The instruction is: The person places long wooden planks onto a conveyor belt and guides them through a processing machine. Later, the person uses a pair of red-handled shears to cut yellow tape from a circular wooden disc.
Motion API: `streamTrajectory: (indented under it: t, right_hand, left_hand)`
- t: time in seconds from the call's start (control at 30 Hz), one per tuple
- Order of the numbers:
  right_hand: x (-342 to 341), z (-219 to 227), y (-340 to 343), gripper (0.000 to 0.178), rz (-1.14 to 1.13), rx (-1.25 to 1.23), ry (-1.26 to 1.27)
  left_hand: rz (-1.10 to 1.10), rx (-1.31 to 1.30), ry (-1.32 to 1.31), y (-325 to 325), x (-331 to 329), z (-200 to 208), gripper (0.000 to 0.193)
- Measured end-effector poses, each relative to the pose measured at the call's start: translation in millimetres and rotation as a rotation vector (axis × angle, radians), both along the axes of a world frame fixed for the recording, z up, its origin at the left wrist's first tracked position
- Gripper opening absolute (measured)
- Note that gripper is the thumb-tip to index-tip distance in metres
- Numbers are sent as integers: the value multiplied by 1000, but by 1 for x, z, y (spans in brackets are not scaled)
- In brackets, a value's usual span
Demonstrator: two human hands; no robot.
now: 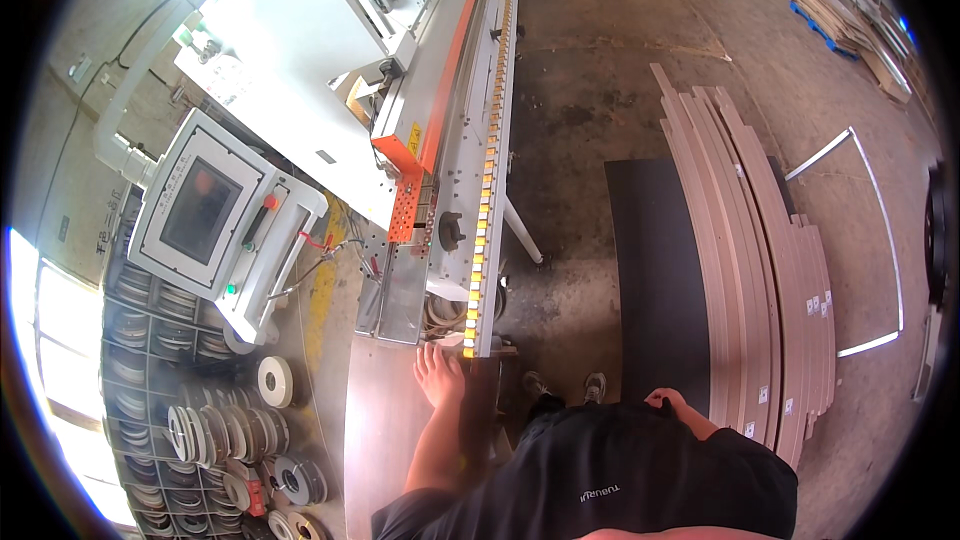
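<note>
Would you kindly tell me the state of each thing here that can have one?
Left hand: open, palm down on the smooth brown panel
Right hand: partly curled; any grip unclear
Rectangular grey-framed screen: dark; power unclear
Long flat pinkish-brown boards: stacked
Round pale coil: wound

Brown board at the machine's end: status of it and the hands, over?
Left hand spread open on the brown board. Right hand beside the black shirt, grip unclear. Machine beyond the board's far edge.
</note>
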State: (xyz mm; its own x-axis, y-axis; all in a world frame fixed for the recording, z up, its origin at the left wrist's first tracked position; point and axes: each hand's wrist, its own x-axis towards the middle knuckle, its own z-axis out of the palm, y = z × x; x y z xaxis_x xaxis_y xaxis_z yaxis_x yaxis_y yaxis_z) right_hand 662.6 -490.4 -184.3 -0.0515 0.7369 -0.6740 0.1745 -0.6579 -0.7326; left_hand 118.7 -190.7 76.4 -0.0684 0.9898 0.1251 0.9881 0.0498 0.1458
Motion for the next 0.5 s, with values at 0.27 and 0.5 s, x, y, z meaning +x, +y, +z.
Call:
streamTrajectory:
  t: [0.27,0.5]
  right_hand:
    - [10,-16,-6,27,40,-84,56]
    - [-1,-16,3,31,155,4,-113]
  left_hand:
    - [-9,1,-8,0,1,-7,52]
    - [0,4,3,0,-3,0,52]
